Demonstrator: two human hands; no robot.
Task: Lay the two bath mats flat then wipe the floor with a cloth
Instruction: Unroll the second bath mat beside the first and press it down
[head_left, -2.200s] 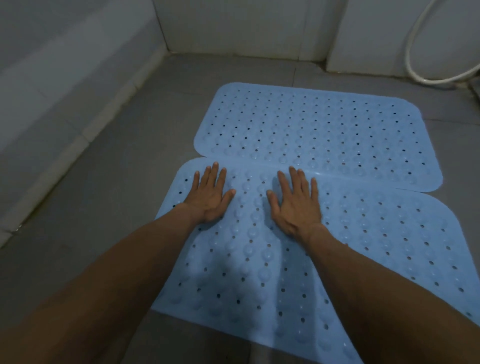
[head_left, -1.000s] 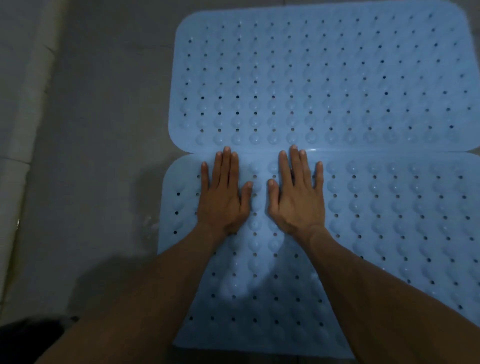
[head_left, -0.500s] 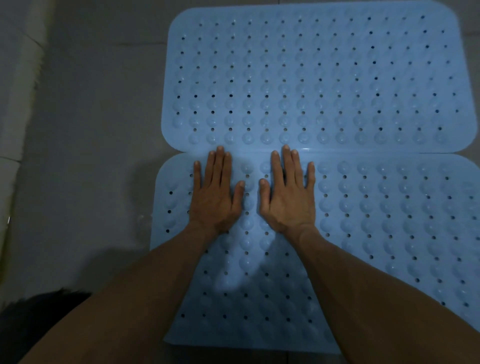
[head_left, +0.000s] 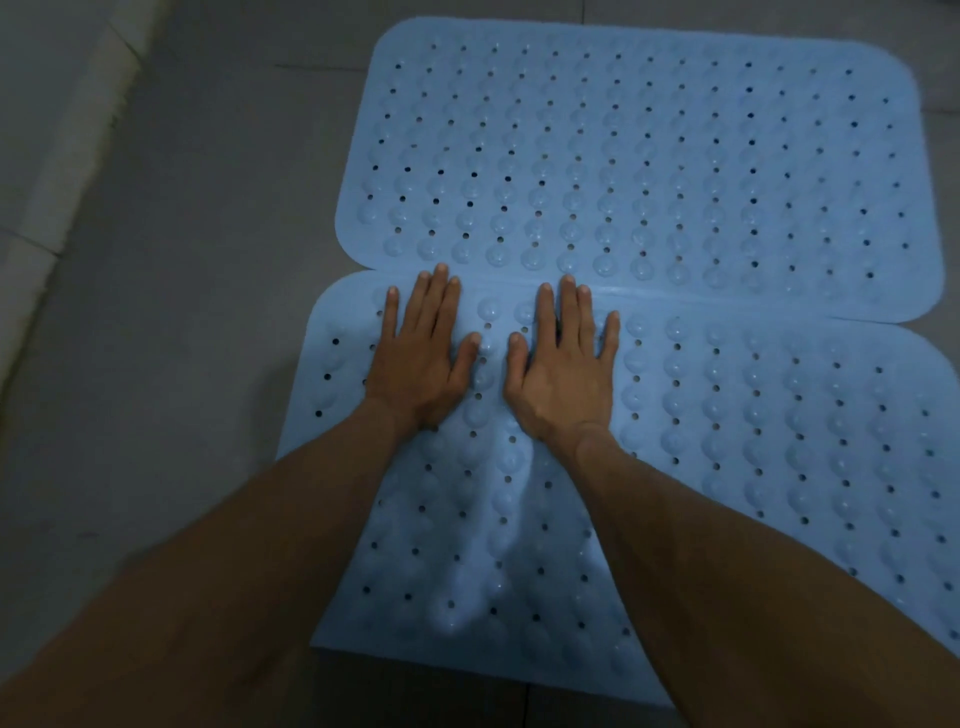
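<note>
- Two light blue bath mats on a grey tile floor (head_left: 197, 260), both covered in rows of bumps and small holes.
- The far mat (head_left: 649, 156) sits up at 12 o'clock and looks flat. The near mat (head_left: 753, 441) runs from the middle down to 6 o'clock and out toward 3 o'clock.
- The two mats meet along one long edge, and the far mat's edge seems to sit just over the near one, though it's hard to be sure.
- Left hand (head_left: 423, 358) is palm-down on the near mat close to its far left corner, fingers straight and mostly together, thumb out to the side.
- Right hand (head_left: 563, 369) is flat just beside it, thumbs near but not touching, little finger spread a bit. Fingertips of both reach about up to the seam.
- Neither hand is holding anything.
- Pale wall base (head_left: 57, 156) runs along 9 to 11 o'clock.
</note>
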